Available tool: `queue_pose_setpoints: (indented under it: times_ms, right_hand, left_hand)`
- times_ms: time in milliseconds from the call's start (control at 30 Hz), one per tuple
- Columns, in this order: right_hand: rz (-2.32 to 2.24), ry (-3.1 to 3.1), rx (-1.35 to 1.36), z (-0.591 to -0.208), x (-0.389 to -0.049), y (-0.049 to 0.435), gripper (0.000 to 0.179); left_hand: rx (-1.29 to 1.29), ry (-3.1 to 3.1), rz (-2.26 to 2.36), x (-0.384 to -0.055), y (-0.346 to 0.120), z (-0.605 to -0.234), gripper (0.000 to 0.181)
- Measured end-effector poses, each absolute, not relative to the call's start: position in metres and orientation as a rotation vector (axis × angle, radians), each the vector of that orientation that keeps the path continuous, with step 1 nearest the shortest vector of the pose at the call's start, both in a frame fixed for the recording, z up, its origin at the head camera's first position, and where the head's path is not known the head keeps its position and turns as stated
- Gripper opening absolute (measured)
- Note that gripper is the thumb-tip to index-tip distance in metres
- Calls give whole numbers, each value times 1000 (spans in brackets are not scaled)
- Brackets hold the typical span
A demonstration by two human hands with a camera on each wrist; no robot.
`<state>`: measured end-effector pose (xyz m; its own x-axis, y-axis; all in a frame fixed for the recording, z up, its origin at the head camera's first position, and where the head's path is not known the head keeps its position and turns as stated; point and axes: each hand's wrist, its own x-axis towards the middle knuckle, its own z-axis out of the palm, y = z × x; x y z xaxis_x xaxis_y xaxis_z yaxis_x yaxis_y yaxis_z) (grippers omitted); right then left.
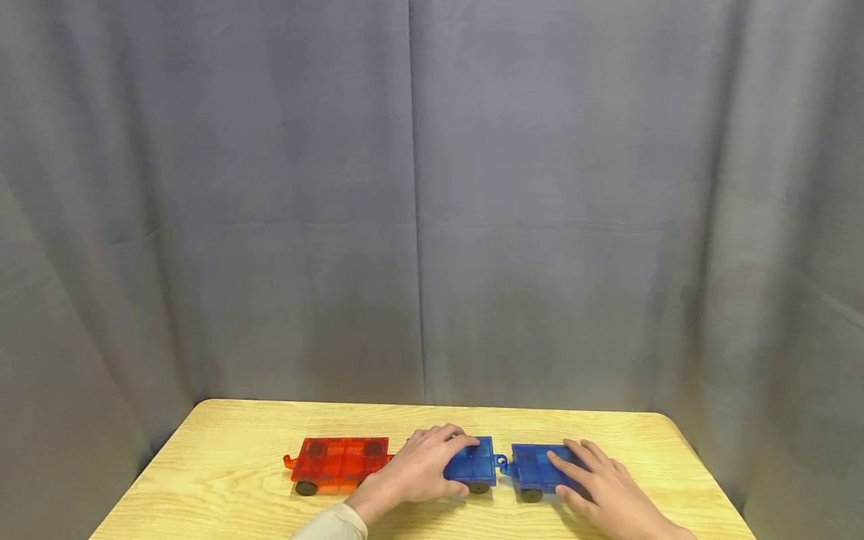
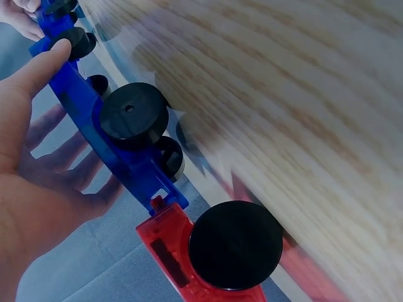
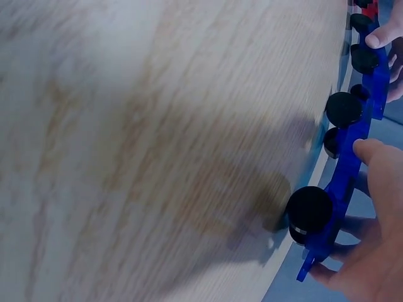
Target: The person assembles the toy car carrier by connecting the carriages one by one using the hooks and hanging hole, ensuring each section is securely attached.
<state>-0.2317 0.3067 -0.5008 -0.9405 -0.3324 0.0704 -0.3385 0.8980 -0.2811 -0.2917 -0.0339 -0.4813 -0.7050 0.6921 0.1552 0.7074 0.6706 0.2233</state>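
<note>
Three flat see-through toy train cars on black wheels stand in a row on the table. My left hand (image 1: 421, 465) lies across the middle blue car (image 1: 478, 461), thumb on its near side by a wheel, fingers over the top to the far side. The right-hand blue car (image 1: 533, 466) is held by my right hand (image 1: 610, 491), with the thumb low on the near side and the fingers spread over it. Between the blue cars, a ring and a hook overlap. The red car (image 1: 344, 459) sits left, its link (image 2: 157, 202) meeting the middle car's loop.
The light wood table (image 1: 223, 457) has rounded far corners. Grey curtains (image 1: 304, 225) hang behind it and along both sides. At the red car's left end a small orange-red hook (image 1: 289, 461) sticks out.
</note>
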Motion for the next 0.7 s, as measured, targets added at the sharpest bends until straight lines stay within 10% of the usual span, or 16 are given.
queue_pose_setpoints:
  times_ms: [700]
  right_hand:
    - [487, -3088, 505, -505, -235, 301, 69]
  left_hand:
    - [-1171, -2838, -360, -294, -31, -487, 65]
